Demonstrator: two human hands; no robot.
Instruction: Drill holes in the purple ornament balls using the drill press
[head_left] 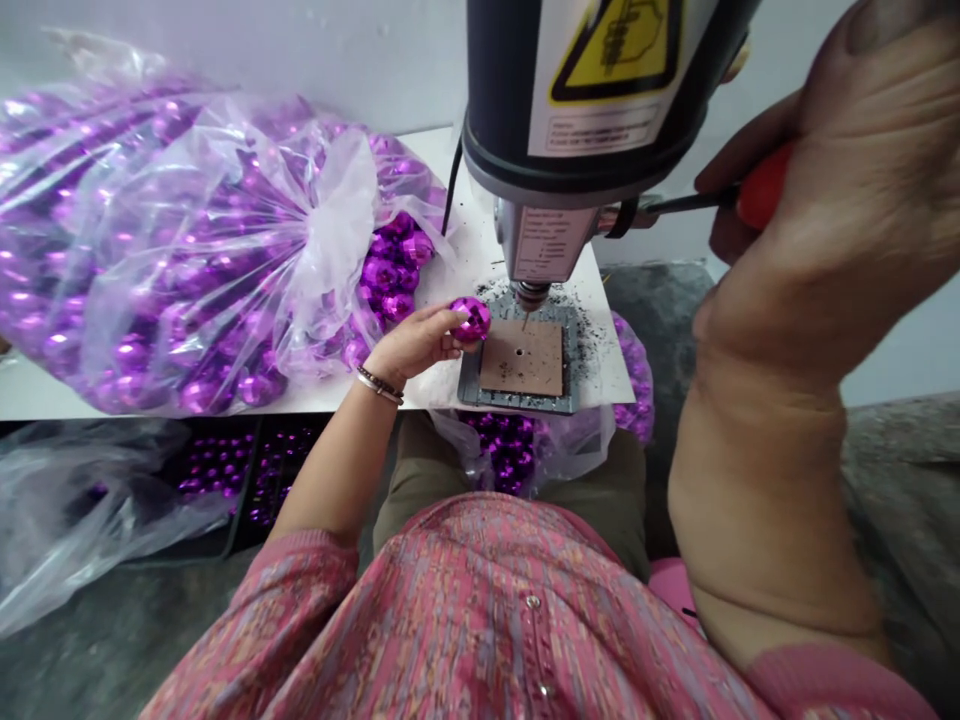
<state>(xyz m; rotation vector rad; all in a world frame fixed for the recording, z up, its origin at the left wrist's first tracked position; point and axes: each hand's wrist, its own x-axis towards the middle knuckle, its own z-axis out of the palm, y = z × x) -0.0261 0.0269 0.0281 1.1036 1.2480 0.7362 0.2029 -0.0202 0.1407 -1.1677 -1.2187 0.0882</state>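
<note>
My left hand (420, 343) pinches a shiny purple faceted ball (472, 318), like a small disco ball, between thumb and fingers. The ball is at the left edge of a square brown board (536, 372) with a dark hole in it. That board lies on the grey base (571, 345) of a drill press (592, 165). Above the board hangs the thin drill bit (526, 320), apart from the ball. Up at the right, my right hand (847, 200) is closed around the red grip (763, 188) of the drill press lever (690, 203).
A large clear bag (187, 250) of purple balls covers the left of the white table (615, 370). Loose purple balls (394, 270) lie at its opening. Dark shavings surround the base. Another bag of balls (510, 450) is at my lap; black crates (244, 480) stand lower left.
</note>
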